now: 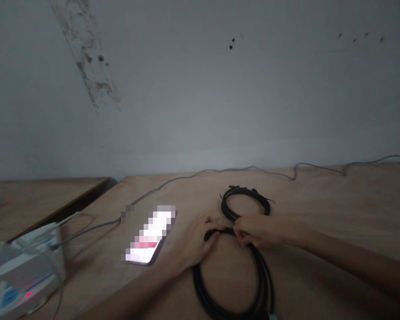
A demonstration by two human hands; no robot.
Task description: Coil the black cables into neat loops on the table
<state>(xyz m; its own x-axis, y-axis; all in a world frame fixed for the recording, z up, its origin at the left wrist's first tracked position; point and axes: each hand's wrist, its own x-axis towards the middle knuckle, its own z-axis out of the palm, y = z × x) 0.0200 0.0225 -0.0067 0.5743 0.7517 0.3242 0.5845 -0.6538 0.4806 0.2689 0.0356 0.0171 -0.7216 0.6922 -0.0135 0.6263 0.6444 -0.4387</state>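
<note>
A black cable (263, 275) lies on the wooden table (336, 209) coiled into a figure-eight, with a small far loop (245, 195) and a larger near loop. My left hand (196, 242) and my right hand (256, 231) meet at the waist of the coil. Both hands are closed, pinching the cable strands where the two loops cross.
A lit phone (151, 235) lies face up left of my hands. A white box with a red light (23, 271) sits at the near left edge, and a grey wire (193, 175) runs from it along the back by the wall. A second table (36, 198) stands at left.
</note>
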